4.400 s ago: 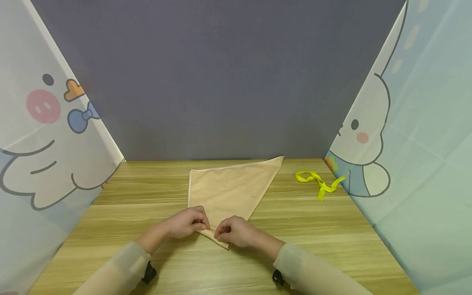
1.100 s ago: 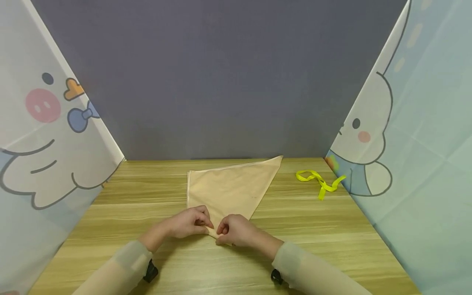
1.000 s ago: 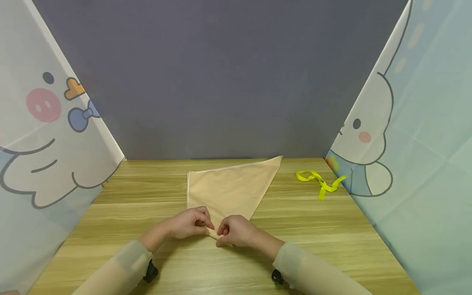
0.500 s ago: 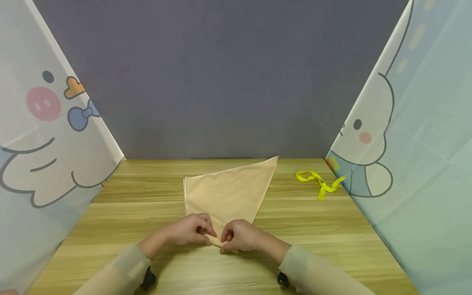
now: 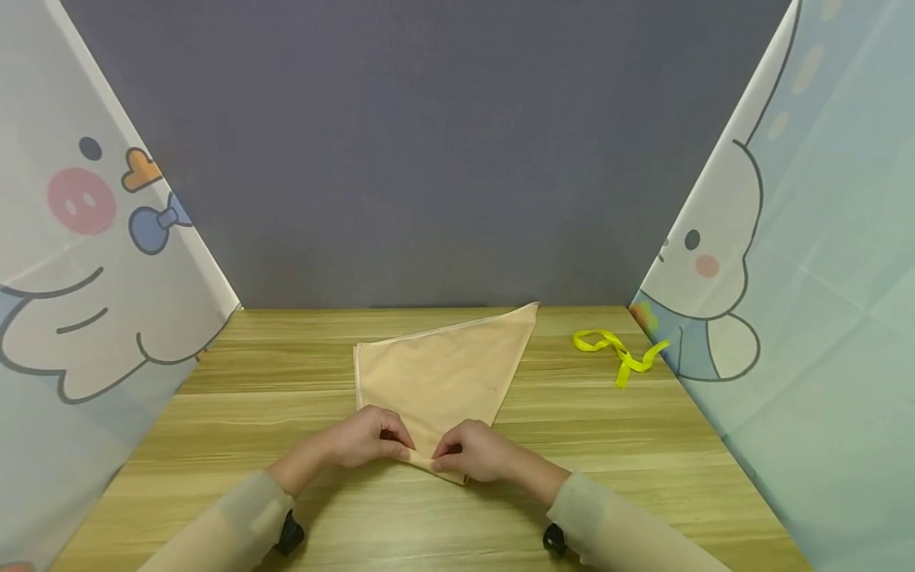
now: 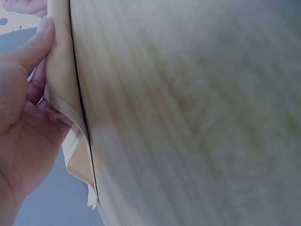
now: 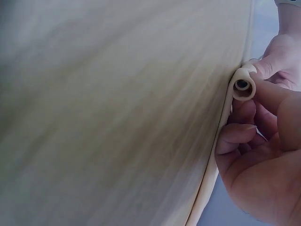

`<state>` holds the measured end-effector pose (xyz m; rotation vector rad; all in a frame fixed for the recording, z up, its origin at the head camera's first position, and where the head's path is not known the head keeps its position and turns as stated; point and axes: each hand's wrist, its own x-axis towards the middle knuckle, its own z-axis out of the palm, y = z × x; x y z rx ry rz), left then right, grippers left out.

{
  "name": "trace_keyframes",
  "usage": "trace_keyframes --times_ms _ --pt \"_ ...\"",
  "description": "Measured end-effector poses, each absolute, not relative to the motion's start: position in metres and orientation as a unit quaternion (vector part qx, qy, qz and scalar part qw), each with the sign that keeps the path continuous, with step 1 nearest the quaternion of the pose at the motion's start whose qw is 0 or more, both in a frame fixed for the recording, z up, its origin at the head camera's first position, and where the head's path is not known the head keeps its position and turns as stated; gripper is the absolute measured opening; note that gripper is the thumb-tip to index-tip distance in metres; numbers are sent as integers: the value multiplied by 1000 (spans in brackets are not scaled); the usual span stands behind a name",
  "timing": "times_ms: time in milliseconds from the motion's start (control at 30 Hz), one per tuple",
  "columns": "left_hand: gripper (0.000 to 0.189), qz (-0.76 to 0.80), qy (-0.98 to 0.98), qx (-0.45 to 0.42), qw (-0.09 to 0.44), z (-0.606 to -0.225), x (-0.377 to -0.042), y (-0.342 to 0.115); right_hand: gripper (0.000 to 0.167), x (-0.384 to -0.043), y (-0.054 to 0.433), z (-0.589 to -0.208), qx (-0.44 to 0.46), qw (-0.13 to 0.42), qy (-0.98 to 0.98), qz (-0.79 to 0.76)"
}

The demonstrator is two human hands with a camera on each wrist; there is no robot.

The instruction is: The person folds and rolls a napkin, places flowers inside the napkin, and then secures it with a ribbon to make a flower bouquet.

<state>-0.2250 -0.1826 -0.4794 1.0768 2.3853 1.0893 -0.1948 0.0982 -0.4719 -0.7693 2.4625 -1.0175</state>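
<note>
A beige cloth (image 5: 443, 373), folded into layers, lies on the wooden table with one pointed corner toward the back right. Its near edge is wound into a thin roll (image 6: 61, 66). My left hand (image 5: 363, 437) pinches this roll between thumb and fingers at its left part. Farther right, my right hand (image 5: 480, 451) pinches it close to the right end. In the right wrist view the hollow, spiral end of the roll (image 7: 241, 72) shows beside the right thumb. The left end is largely covered by the left hand in the head view.
A bright yellow ribbon (image 5: 623, 376) lies loosely looped at the back right of the table (image 5: 286, 357). A dark grey panel (image 5: 429, 159) stands behind the table. Pale panels with cartoon prints (image 5: 86, 310) flank both sides.
The cloth has shifted slightly left and toward me over the last second. The right hand has moved a little to the right, uncovering more of the roll. The ribbon stays put.
</note>
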Motion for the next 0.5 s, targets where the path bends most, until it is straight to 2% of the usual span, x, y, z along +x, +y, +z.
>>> trace_keyframes --times_ms 167,300,500 --pt "5 378 837 366 149 -478 -227 -181 11 -198 99 -473 -276 180 872 -363" --pt "8 369 840 370 144 -478 -228 -180 3 -198 100 -474 -275 190 858 -389" --pt "7 394 828 359 176 -479 -229 -177 9 -198 102 -473 -270 203 845 -415"
